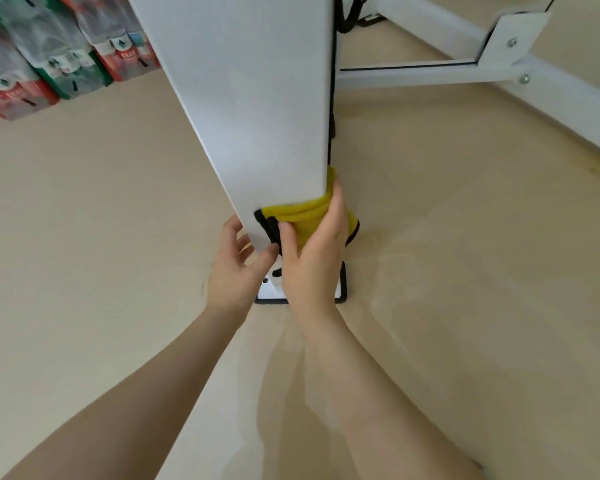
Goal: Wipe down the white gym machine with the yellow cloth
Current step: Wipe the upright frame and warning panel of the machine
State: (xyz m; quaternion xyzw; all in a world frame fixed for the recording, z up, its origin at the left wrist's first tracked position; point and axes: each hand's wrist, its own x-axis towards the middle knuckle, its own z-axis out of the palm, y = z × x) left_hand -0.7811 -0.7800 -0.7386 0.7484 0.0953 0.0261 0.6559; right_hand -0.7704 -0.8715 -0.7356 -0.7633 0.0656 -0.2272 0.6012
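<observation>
A tall white upright post of the gym machine [257,98] runs from the top of the view down to a black-edged foot plate [342,289] on the floor. Near the post's lower end a yellow cloth with black trim [303,214] is wrapped around it. My right hand [314,251] presses the cloth against the post, thumb on the front face and fingers curled round the right side. My left hand [238,268] holds the post's left edge just below, fingers curled round the edge and thumb on the front face.
Shrink-wrapped packs of bottled water [49,60] are stacked on the floor at the upper left. White frame bars with bolts [499,57] spread across the beige floor at the upper right. A black strap [350,15] hangs behind the post.
</observation>
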